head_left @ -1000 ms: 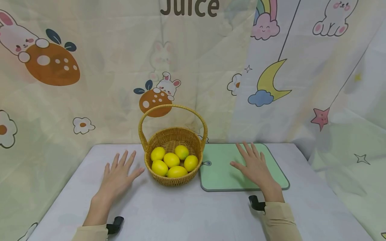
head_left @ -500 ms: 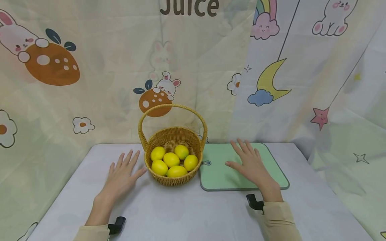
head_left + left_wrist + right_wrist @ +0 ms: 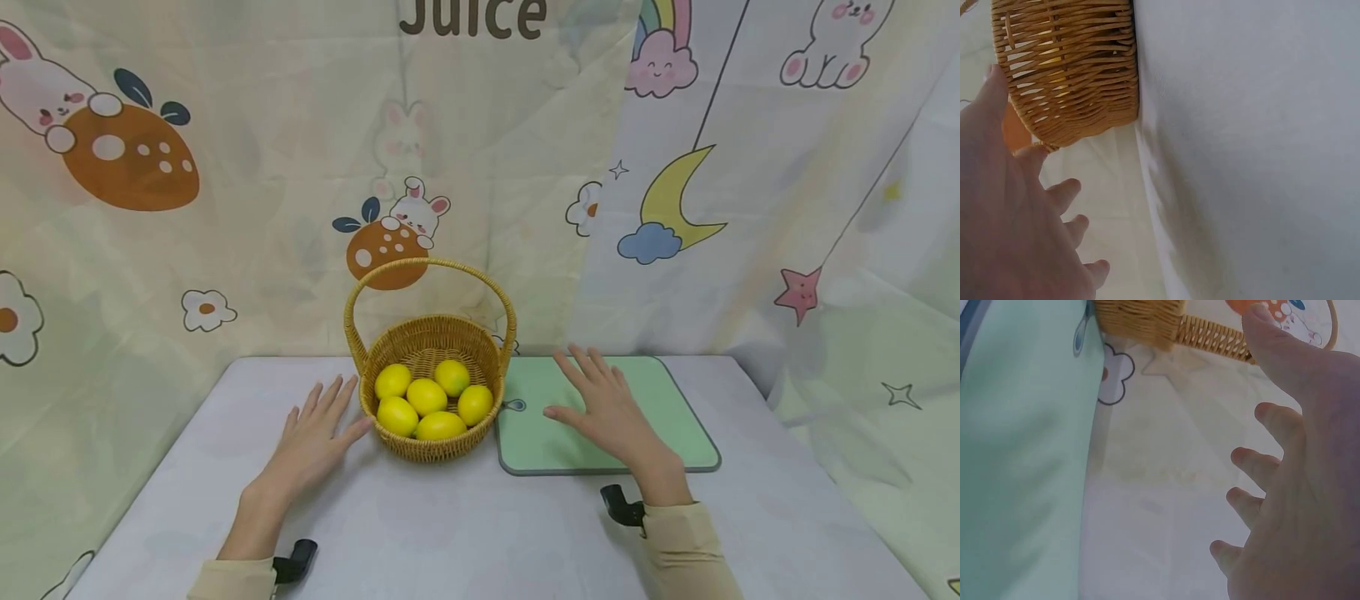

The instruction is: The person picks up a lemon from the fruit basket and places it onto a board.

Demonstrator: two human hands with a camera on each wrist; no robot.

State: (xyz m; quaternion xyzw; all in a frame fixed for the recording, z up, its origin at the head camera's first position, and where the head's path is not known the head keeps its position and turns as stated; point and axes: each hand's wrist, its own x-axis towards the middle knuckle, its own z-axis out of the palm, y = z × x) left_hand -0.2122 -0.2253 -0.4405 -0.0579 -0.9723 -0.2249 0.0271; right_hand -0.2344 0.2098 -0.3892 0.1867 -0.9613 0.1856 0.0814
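Left grip (image 3: 311,454), spread apart, hovers just left of the wicker basket (image 3: 431,452) of lemons (image 3: 427,398); right grip (image 3: 615,423), likewise spread, hovers over the green board (image 3: 675,421) at right.

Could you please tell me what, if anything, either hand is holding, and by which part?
Nothing is held; the left hand is beside the basket, the right hand over the green board.

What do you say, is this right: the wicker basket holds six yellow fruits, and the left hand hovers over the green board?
One thing is wrong: the head view shows the right hand, not the left hand, over the green board. The wicker basket does hold six yellow fruits.
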